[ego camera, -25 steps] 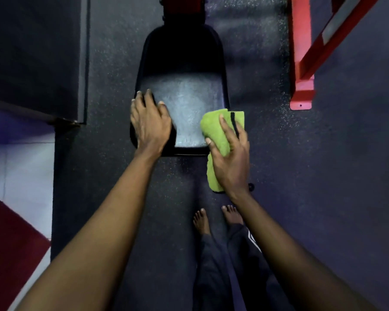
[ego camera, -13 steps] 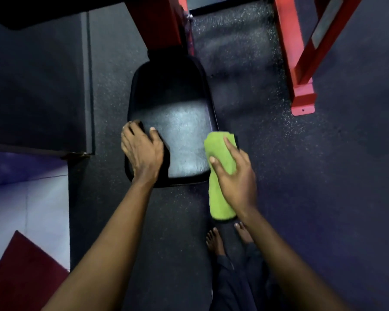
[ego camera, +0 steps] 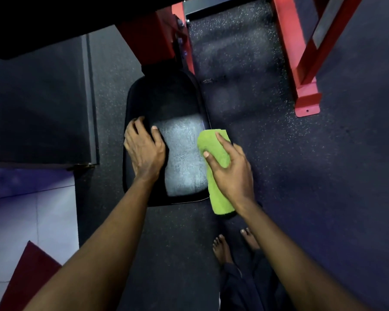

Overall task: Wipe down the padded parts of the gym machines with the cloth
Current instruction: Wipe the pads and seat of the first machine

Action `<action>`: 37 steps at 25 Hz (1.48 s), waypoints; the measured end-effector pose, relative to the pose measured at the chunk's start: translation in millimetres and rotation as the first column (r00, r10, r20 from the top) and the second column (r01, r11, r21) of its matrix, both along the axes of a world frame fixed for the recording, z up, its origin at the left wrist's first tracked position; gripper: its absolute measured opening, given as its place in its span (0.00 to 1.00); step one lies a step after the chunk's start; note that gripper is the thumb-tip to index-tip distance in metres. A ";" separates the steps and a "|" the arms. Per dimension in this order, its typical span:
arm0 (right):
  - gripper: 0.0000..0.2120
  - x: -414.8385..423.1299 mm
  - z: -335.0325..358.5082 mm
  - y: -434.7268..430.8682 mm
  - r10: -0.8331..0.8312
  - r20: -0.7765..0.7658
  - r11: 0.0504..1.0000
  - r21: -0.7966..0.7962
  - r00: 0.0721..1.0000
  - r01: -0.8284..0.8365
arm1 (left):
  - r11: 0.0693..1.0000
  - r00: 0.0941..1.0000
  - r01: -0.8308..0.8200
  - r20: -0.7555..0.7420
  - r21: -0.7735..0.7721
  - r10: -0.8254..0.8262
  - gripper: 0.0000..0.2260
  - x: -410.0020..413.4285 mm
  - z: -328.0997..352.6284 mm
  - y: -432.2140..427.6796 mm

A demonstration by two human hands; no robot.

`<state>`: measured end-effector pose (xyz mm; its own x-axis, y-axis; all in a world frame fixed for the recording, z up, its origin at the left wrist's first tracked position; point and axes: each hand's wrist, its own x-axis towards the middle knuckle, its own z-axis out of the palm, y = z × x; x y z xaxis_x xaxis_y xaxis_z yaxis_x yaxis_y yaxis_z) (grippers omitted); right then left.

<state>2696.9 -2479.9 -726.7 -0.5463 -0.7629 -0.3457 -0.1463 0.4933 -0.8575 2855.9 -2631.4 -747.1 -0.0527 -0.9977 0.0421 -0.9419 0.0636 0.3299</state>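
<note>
Bracing on the seat pad point(ego camera: 184, 153), the left hand point(ego camera: 144, 151) sits at the pad's left rim, just left of frame centre. Its fingers point(ego camera: 134, 129) bend over the edge and the thumb lies on the top face. This hold most likely steadies the pad and the person's lean while the other hand works. The right hand point(ego camera: 231, 171) grips the folded green cloth point(ego camera: 212, 142) at the pad's right rim, just right of centre. The index finger lies straight along the top of the fold, the thumb presses its left side, and the remaining fingers close narrowly round the fabric. The free end of the cloth hangs below the palm, past the pad's near right corner. Folding it thick gives a firm wiping face, and its position on the rim suggests the side edge is the surface being treated. The lit middle of the pad shows a pale mottled sheen; moisture or glare cannot be told apart. The far half, under the red frame point(ego camera: 157, 37) at upper centre, lies in shadow, so its condition cannot be judged.
</note>
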 end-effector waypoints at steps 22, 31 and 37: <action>0.27 -52.0 -16.7 -209.2 0.174 -0.127 0.985 0.017 0.976 -0.174 | 0.999 0.998 -0.042 0.056 0.029 0.041 0.22 -0.9 -3.7 -3.1; 0.28 -46.9 -21.6 -160.1 0.109 -0.072 0.994 0.003 0.991 -0.109 | 0.998 0.998 -0.043 0.045 0.035 0.042 0.23 -3.5 -3.5 -3.5; 0.30 -38.5 -23.9 -80.2 0.055 0.092 0.998 -0.013 0.994 -0.054 | 0.999 0.997 -0.036 0.063 0.021 0.035 0.23 -3.2 -1.7 -3.8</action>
